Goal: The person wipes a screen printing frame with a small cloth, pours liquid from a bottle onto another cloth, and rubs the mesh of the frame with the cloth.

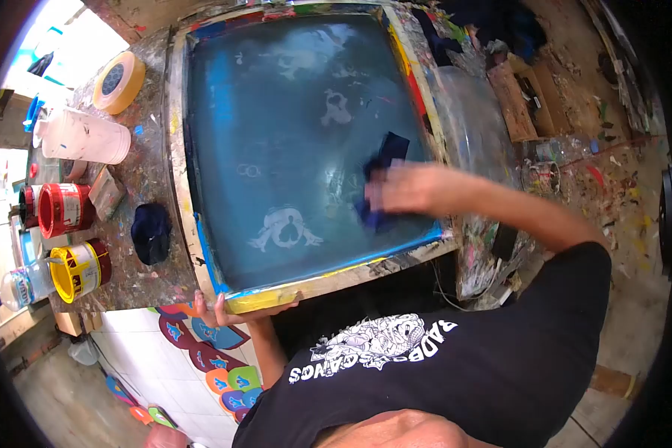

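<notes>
A wooden-framed screen (276, 134) with a blue-grey mesh and pale skull-like shapes lies across the bench, its frame smeared with coloured paint. My left hand (235, 312) grips the near left corner of the frame from below, fingers wrapped over the edge. On the mesh at the right, my right hand (399, 188) is closed on a dark blue cloth (378, 216); the hand is blurred by motion. Part of the cloth sticks up beyond the fingers.
Left of the frame stand a tape roll (119, 82), a white plastic jug (86, 136), red (61, 210) and yellow (80, 269) paint cans, a water bottle (24, 287) and a dark cloth bundle (151, 234). A cardboard box (526, 101) lies at the right.
</notes>
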A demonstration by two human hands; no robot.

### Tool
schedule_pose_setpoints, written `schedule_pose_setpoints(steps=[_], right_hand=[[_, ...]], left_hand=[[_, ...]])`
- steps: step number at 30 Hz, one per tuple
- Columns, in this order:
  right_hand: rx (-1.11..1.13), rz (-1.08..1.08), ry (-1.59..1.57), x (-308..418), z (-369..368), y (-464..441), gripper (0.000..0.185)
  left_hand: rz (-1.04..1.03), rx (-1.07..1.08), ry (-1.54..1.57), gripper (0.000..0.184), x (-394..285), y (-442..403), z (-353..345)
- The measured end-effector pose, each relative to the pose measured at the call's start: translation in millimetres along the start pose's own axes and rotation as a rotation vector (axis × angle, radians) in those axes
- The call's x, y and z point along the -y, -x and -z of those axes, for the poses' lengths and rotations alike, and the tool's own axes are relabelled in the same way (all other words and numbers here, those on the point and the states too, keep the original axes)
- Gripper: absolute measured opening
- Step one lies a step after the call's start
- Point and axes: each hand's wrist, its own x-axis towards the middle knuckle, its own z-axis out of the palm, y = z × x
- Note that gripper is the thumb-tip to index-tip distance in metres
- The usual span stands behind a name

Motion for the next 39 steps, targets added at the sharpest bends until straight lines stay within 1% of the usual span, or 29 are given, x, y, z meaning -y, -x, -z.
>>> schedule_pose_setpoints(steps=[1, 2, 4, 5, 7, 8, 10, 11, 12, 15, 16, 17, 19, 20, 21, 23, 25, 26, 29, 30, 31, 33, 34, 35, 36, 37, 38, 39], right_hand=[[-0.081, -0.088, 0.041, -20.9, -2.0, 2.1, 0.056], [-0.082, -0.095, 0.039, -28.5, -3.4, -4.1, 0.056], [-0.333, -0.35, 0.201, -37.0, -2.7, -42.3, 0.054], [-0.424, -0.224, 0.058, -15.4, -10.2, -63.0, 0.05], [-0.334, 0.166, -0.192, 37.6, -21.5, -82.3, 0.046], [-0.335, 0.169, -0.189, 32.6, -17.8, -77.4, 0.046], [-0.145, 0.074, -0.028, 12.5, -9.3, -49.2, 0.043], [-0.169, -0.196, 0.047, -12.4, -0.7, -40.0, 0.047], [-0.163, -0.199, 0.04, -6.6, -7.8, -36.4, 0.047], [-0.003, -0.184, -0.105, 27.7, -8.7, -35.8, 0.066], [0.075, 0.117, -0.19, 43.6, -8.7, -42.5, 0.075], [0.073, 0.117, -0.178, 34.1, -4.3, -51.2, 0.075], [-0.036, 0.18, -0.058, -9.0, 5.4, -72.8, 0.073], [-0.221, 0.074, -0.026, -51.1, 11.0, -90.3, 0.054], [-0.228, 0.089, -0.038, -39.8, 0.7, -108.1, 0.054], [-0.314, 0.216, 0.032, -5.0, -11.0, -151.5, 0.052], [-0.378, 0.34, 0.119, 9.0, -8.7, -174.7, 0.05], [-0.384, 0.344, 0.116, 8.2, -8.0, -175.9, 0.05], [-0.279, 0.397, -0.139, -20.7, 7.9, -179.3, 0.041], [-0.316, 0.223, 0.087, -69.5, 28.2, -182.3, 0.042], [-0.312, 0.228, 0.073, -81.5, 21.1, -179.7, 0.042], [-0.417, -0.214, 0.002, -100.3, 13.3, -181.7, 0.049], [-0.413, -0.059, -0.04, -37.9, 13.3, -178.5, 0.05], [-0.364, 0.289, 0.035, -6.1, -10.9, -179.0, 0.048], [-0.365, 0.295, 0.04, -11.2, -4.9, -179.6, 0.048], [-0.296, 0.325, -0.021, -18.8, 5.7, -179.2, 0.047], [-0.223, 0.355, -0.094, -26.1, 13.3, -177.2, 0.047], [-0.147, 0.385, -0.173, -35.5, 15.8, -176.1, 0.047]], left_hand=[[0.004, 0.003, 0.005, 0.113, -0.4, -1.2, -0.6], [0.005, 0.005, 0.008, 0.113, -0.3, -1.0, 0.1], [0.007, 0.006, 0.007, 0.114, -0.9, -1.2, 2.0], [0.008, 0.007, 0.003, 0.114, -1.4, -1.2, 2.5], [0.006, 0.009, -0.001, 0.115, -1.2, -0.8, 3.7], [0.008, 0.011, -0.001, 0.115, -0.5, -0.8, 2.7], [0.008, 0.017, 0.0, 0.116, -0.1, -1.4, 4.4], [0.01, 0.021, 0.001, 0.116, -0.5, -1.9, 4.0], [0.013, 0.027, 0.001, 0.117, -1.0, -2.0, 5.0], [0.018, 0.028, -0.007, 0.118, -0.1, -2.9, 5.5], [0.016, 0.03, -0.007, 0.118, 0.2, -2.4, 5.8], [0.017, 0.031, -0.007, 0.118, 0.1, -1.6, 4.8], [0.013, 0.049, -0.01, 0.119, 0.8, -1.8, 7.5], [0.01, 0.061, -0.014, 0.119, 0.2, -2.9, 7.9], [0.013, 0.082, -0.024, 0.12, -2.1, -6.4, 9.9], [0.006, 0.071, -0.025, 0.117, -3.2, -12.9, 6.0], [0.017, 0.01, 0.063, 0.119, -4.8, -10.4, 0.3], [0.012, 0.012, 0.057, 0.119, -6.3, -10.8, 2.4], [0.015, 0.057, -0.004, 0.114, -9.5, -13.3, 1.8], [0.031, 0.043, 0.014, 0.113, -8.2, -9.4, 1.9], [0.037, 0.053, 0.004, 0.113, -6.3, -3.0, 6.7], [0.01, -0.003, 0.048, 0.114, 2.7, -0.5, 1.0], [0.01, 0.006, 0.003, 0.113, -0.6, -3.9, 1.4], [0.014, 0.01, -0.002, 0.113, -3.2, -3.3, 4.4], [0.013, 0.005, 0.022, 0.113, -3.9, -3.7, 1.2], [0.01, -0.003, 0.045, 0.112, -3.4, -4.0, -1.9], [0.043, 0.048, 0.031, 0.112, -6.3, -5.6, 2.8], [0.05, 0.055, 0.02, 0.112, -7.6, -7.9, 4.6]])
